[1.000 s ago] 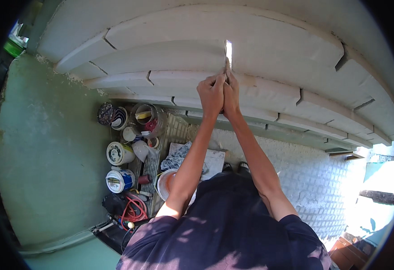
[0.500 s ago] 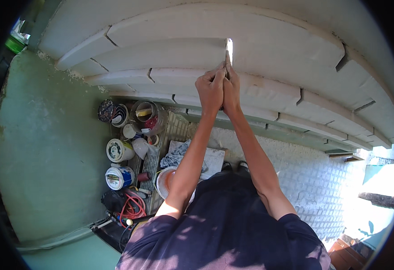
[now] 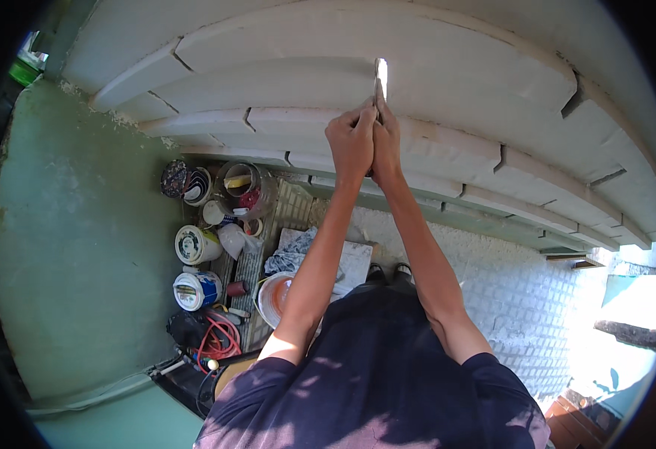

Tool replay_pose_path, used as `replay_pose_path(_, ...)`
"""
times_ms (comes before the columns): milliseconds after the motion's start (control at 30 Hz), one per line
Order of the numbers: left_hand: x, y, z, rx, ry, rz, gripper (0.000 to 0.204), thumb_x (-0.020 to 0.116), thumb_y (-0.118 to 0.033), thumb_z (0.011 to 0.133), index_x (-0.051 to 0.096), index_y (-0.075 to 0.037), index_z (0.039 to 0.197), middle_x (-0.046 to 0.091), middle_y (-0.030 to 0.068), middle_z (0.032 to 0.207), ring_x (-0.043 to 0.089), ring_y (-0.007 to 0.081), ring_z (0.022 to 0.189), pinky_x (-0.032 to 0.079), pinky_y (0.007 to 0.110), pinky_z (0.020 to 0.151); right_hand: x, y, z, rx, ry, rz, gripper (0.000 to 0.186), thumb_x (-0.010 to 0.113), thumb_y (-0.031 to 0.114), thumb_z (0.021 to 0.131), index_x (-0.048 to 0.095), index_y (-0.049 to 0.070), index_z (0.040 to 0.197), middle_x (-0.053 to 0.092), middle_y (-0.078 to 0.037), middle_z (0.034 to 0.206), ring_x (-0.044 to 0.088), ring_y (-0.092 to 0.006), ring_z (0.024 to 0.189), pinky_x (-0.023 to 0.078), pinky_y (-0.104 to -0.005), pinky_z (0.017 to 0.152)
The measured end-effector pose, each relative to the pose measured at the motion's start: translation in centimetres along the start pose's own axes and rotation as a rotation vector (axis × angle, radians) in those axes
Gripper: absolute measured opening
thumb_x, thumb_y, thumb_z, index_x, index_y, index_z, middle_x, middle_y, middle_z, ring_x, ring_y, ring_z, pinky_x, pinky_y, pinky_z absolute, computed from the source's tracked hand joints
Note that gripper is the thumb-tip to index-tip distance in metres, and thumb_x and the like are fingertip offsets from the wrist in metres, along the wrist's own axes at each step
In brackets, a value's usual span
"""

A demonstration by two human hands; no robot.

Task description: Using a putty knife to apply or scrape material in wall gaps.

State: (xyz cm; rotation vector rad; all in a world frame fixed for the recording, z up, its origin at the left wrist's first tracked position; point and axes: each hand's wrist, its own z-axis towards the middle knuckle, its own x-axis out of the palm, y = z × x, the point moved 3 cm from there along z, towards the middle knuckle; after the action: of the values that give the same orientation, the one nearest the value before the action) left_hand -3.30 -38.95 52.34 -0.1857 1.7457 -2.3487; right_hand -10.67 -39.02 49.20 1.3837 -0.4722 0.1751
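Both my arms reach forward, hands side by side, toward a white wall [image 3: 290,84] with stepped horizontal ledges. My left hand [image 3: 352,146] and my right hand [image 3: 387,148] are closed together around a putty knife [image 3: 381,73]. Its narrow metal blade points away from me, seen nearly edge-on, and shines brightly on its right side. The blade lies at the wall face between two ledges; whether it touches is hard to tell. My fingers hide most of the handle. One finger of my right hand stretches along the blade.
At lower left, a slatted bench [image 3: 251,262] stands among several paint buckets [image 3: 197,290], a clear tub [image 3: 245,191] and a red hose [image 3: 219,337]. An open bucket [image 3: 273,299] sits by my left forearm. A green wall [image 3: 88,247] bounds the left; paving [image 3: 515,314] lies right.
My hands and the putty knife keep their shared grip, with the blade tip slightly farther up in view. The background has shifted a little upward.
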Motion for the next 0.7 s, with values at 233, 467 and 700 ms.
replay_pose_path(233, 0.0, 2.3, -1.6, -0.068, -0.023, 0.081, 0.026, 0.062, -0.016, 0.088, 0.067, 0.009, 0.09, 0.062, 0.0177, 0.06, 0.054, 0.009, 0.062, 0.046, 0.034, 0.058, -1.3, -2.5, -0.3, 0.115, -0.021, 0.063, 0.024, 0.047, 0.005, 0.09, 0.056, -0.004, 0.11, 0.051, -0.001, 0.082, 0.046, -0.0089, 0.075, 0.042, -0.0265, 0.063)
replay_pose_path(467, 0.4, 2.1, -0.7, 0.013, -0.055, -0.013, 0.026, 0.062, -0.015, 0.087, 0.068, 0.01, 0.092, 0.062, 0.0158, 0.06, 0.057, 0.0092, 0.064, 0.047, 0.035, 0.059, -0.3, -1.1, 0.3, -0.025, 0.015, 0.065, 0.025, 0.046, 0.006, 0.091, 0.058, -0.004, 0.111, 0.051, -0.001, 0.081, 0.047, -0.0079, 0.076, 0.041, -0.025, 0.063)
replay_pose_path(700, 0.3, 0.2, -1.4, -0.011, -0.046, 0.047, 0.025, 0.061, -0.014, 0.087, 0.066, 0.011, 0.087, 0.058, 0.0157, 0.057, 0.053, 0.0086, 0.063, 0.046, 0.034, 0.058, -0.8, -1.2, 0.2, 0.088, -0.004, 0.106, 0.017, 0.046, 0.007, 0.092, 0.056, -0.003, 0.101, 0.051, -0.001, 0.081, 0.046, -0.0082, 0.073, 0.04, -0.0261, 0.061)
